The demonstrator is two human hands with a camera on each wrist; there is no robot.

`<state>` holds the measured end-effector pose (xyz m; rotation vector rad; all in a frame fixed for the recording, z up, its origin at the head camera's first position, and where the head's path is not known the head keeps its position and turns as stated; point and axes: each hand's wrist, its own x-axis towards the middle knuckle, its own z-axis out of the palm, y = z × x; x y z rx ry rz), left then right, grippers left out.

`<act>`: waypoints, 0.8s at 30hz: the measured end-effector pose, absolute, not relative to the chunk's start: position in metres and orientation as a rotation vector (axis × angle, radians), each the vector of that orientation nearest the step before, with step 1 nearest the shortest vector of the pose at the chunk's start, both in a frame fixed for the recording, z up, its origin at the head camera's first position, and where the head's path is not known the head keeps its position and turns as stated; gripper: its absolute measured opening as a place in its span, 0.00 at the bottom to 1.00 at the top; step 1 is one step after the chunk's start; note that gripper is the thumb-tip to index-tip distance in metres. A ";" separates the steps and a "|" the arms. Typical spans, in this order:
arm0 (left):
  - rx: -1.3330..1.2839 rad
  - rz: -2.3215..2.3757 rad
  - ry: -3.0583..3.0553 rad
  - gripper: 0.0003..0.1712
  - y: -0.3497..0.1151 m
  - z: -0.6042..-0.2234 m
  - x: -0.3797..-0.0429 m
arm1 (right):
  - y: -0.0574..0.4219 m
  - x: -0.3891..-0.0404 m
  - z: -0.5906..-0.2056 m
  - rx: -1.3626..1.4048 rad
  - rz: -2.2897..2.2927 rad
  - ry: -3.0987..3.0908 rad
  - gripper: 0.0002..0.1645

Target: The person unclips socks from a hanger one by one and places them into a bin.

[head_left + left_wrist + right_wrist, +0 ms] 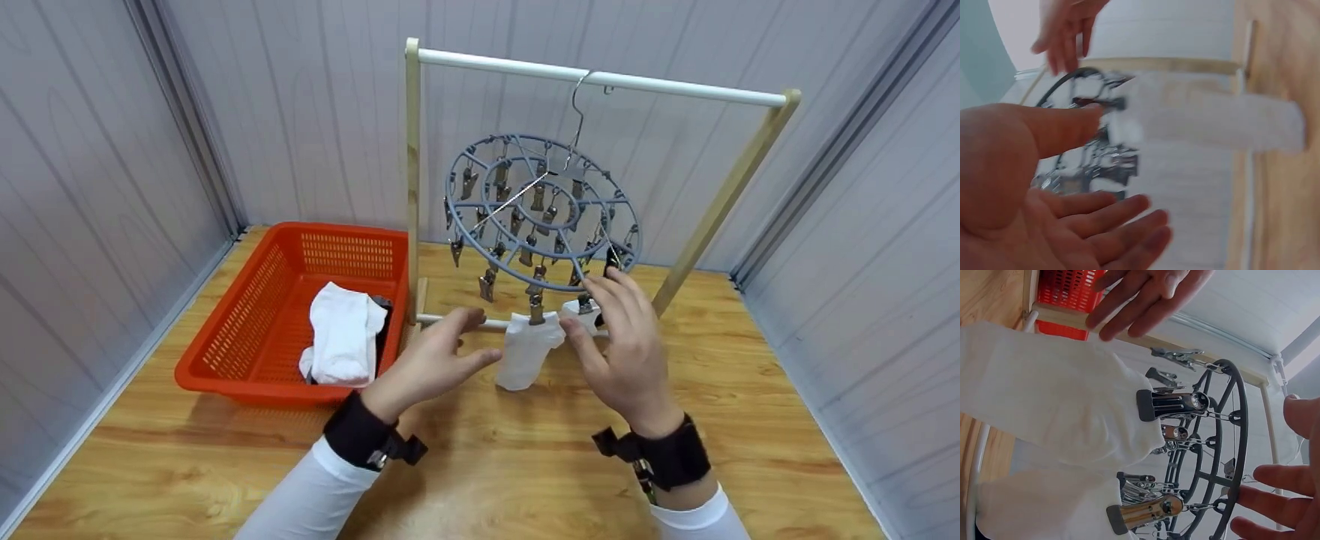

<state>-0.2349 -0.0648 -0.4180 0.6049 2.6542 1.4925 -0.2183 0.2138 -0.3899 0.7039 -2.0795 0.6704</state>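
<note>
A round grey clip hanger [551,286] hangs tilted, its metal clips dangling. One clip [536,309] grips the cuff of a white sock [525,360], which hangs down. A second white sock [1044,506] hangs beside it from another clip [1145,512]. My left hand [435,364] is left of the near sock, thumb and fingers spread, holding nothing. On the other side my right hand [630,352] has its fingers extended; fingertips appear to touch the hanger's rim in the right wrist view. The left wrist view is blurred.
An orange basket [225,390] stands at the left with folded white socks [341,337] and something dark under them. The hanger's hook [577,112] rests on the white rail [690,90] of a wooden-legged stand. Pale walls [300,112] surround the wooden tabletop [510,480].
</note>
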 end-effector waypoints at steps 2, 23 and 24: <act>0.624 1.546 2.633 0.43 -0.057 -0.426 -0.236 | 0.212 -0.218 -0.390 0.720 0.670 -2.065 0.38; 0.548 1.823 2.461 0.38 -0.029 -0.448 -0.230 | 0.206 -0.210 -0.387 0.804 0.688 -2.069 0.38; 0.549 1.822 2.459 0.37 -0.028 -0.448 -0.229 | 0.206 -0.209 -0.387 0.806 0.689 -2.067 0.38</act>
